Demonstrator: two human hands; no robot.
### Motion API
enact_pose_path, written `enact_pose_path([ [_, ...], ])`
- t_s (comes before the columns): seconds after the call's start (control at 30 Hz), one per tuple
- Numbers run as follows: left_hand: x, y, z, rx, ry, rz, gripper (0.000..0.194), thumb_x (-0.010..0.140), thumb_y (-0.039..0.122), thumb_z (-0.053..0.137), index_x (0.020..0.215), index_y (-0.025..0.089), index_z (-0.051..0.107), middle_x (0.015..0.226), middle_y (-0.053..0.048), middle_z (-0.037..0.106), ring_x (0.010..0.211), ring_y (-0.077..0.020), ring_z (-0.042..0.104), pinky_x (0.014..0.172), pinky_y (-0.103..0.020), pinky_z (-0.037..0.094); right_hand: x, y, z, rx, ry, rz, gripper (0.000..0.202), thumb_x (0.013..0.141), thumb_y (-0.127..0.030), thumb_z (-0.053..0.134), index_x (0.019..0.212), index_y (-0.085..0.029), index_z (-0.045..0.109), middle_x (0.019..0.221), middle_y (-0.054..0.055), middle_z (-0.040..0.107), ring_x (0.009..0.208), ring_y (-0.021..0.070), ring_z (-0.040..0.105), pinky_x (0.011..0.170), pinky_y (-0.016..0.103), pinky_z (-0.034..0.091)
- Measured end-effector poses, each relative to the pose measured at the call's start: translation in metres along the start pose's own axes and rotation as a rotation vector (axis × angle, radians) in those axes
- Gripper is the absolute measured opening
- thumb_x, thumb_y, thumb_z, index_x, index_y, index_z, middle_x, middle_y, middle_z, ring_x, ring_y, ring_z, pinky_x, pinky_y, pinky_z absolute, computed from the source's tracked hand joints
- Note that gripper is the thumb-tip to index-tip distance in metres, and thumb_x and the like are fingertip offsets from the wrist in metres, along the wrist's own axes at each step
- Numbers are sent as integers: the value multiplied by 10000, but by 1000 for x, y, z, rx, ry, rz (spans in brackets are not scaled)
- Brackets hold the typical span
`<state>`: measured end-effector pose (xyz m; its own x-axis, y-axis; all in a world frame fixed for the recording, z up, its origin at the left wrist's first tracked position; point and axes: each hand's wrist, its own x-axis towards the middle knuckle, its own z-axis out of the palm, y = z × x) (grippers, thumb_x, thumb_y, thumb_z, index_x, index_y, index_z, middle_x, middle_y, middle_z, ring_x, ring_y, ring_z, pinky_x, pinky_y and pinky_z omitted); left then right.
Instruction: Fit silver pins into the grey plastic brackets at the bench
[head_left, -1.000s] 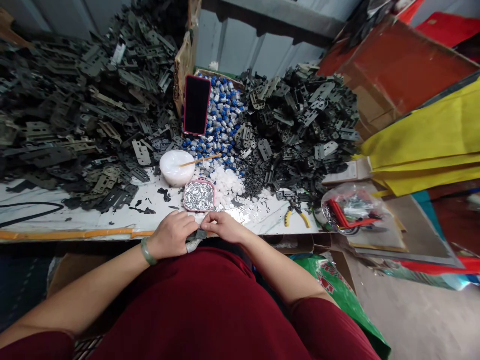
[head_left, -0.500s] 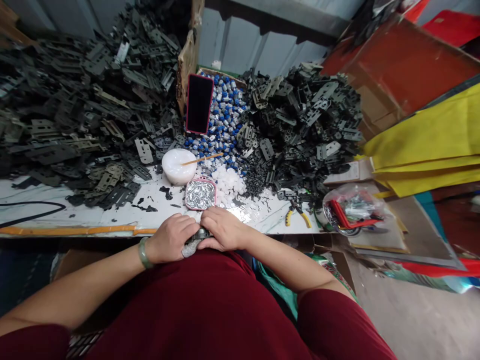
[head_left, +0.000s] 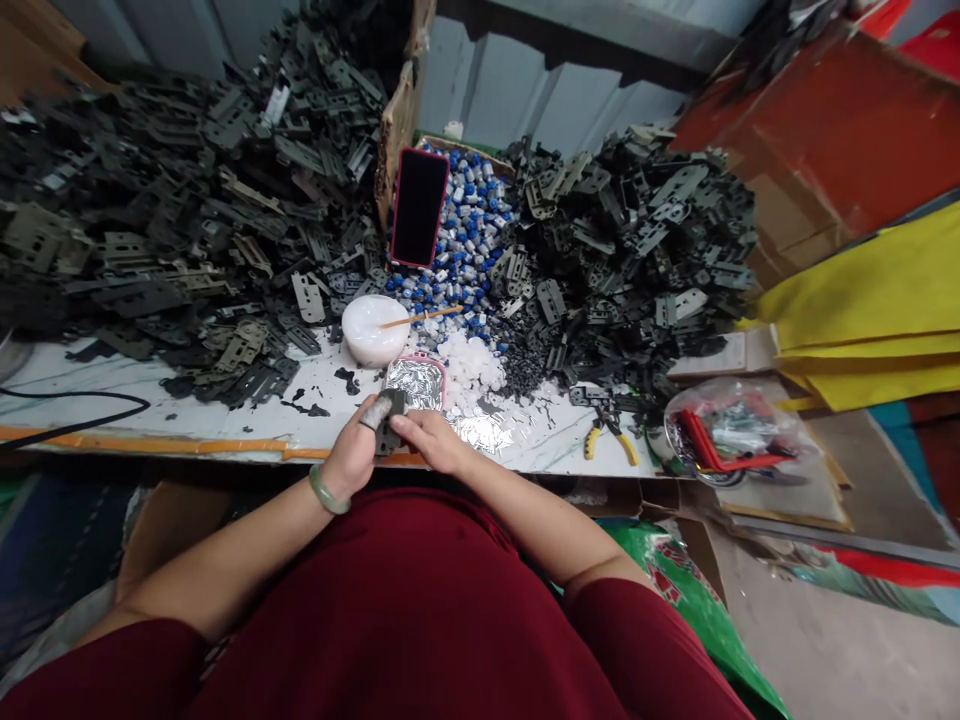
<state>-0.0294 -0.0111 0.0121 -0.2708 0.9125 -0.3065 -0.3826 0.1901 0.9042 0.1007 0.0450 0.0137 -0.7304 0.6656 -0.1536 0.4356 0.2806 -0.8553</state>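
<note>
My left hand (head_left: 352,452), with a grey wrap on one finger and a green bangle at the wrist, is closed around a small dark grey bracket-like part (head_left: 387,438) at the table's front edge. From the other side, my right hand (head_left: 435,440) grips the same part with its thumb and fingers. Just beyond them is a pink-rimmed tray (head_left: 442,378) of small silver pins. Behind it stands a white bowl (head_left: 367,338) with a wooden stick (head_left: 431,316) across it. Loose silver pins (head_left: 480,432) and thin white discs (head_left: 472,365) lie to the right.
Piles of dark slotted parts rise at left (head_left: 187,220) and right (head_left: 630,240). Between them lie blue-and-white cylinders (head_left: 472,230) and a propped phone (head_left: 418,208). Yellow-handled pliers (head_left: 611,440) and a plastic-bagged container (head_left: 735,430) are on the right.
Both hands have moved forward from near my body toward the pin tray, still holding the part. The part now shows more clearly between them. The camera view has shifted slightly.
</note>
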Motion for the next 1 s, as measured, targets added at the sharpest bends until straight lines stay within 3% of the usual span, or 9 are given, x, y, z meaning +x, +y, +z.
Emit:
enact_pose_path([
  [0.07, 6, 1, -1, -211, -7, -249, 146, 781, 321, 564, 754, 178, 559, 633, 12, 563, 567, -122, 520, 518, -236, 429, 4, 3, -8, -89, 75, -41, 586, 906, -645, 255, 705, -170, 533, 666, 24, 547, 653, 139, 500, 649, 272, 422],
  [0.13, 9, 2, -3, -312, -15, -415, 93, 781, 247, 559, 727, 172, 548, 595, 20, 544, 490, -102, 483, 445, -213, 388, 5, 1, -13, -217, 176, -222, 574, 832, -700, 395, 859, -159, 584, 830, 73, 599, 793, 182, 531, 761, 329, 440],
  [0.23, 9, 2, -6, -380, 3, -488, 103, 787, 118, 491, 713, 169, 543, 618, 13, 554, 517, -101, 521, 474, -210, 437, 4, -4, -12, -391, 136, -545, 627, 768, -677, 544, 1104, -148, 570, 1075, 138, 585, 1038, 243, 497, 910, 394, 405],
  [0.3, 8, 1, -6, -418, -14, -474, 148, 787, 69, 456, 725, 168, 546, 647, 7, 556, 563, -102, 550, 505, -204, 464, 3, -5, -5, -475, 102, -616, 539, 828, -606, 524, 1119, -156, 582, 1080, 132, 592, 1064, 244, 484, 908, 390, 402],
  [0.47, 10, -3, -4, -511, -57, -502, 144, 793, 61, 468, 717, 163, 535, 612, 24, 494, 505, -85, 514, 411, -163, 412, 5, -1, 13, -499, 148, -553, 434, 846, -566, 529, 995, -174, 640, 939, 101, 623, 922, 221, 508, 840, 380, 407],
  [0.6, 10, -3, -10, -535, -42, -542, 136, 797, 91, 477, 703, 163, 545, 622, 2, 536, 545, -116, 557, 440, -196, 462, 12, 1, 18, -423, 176, -518, 449, 798, -589, 582, 967, -177, 644, 898, 92, 616, 884, 214, 508, 821, 372, 411],
  [0.83, 7, 0, -25, -546, 23, -517, 109, 813, 138, 504, 763, 171, 595, 651, -5, 584, 566, -124, 568, 454, -212, 459, 22, 5, 20, -277, 205, -484, 485, 775, -591, 610, 1039, -184, 617, 1004, 109, 609, 971, 229, 522, 879, 396, 418],
  [1.0, 2, -1, -20, -541, 62, -502, 92, 814, 157, 521, 774, 167, 603, 695, -14, 614, 589, -128, 573, 466, -215, 436, 21, 9, 23, -238, 238, -494, 482, 787, -598, 590, 1028, -182, 616, 1015, 114, 614, 977, 227, 536, 882, 396, 429],
])
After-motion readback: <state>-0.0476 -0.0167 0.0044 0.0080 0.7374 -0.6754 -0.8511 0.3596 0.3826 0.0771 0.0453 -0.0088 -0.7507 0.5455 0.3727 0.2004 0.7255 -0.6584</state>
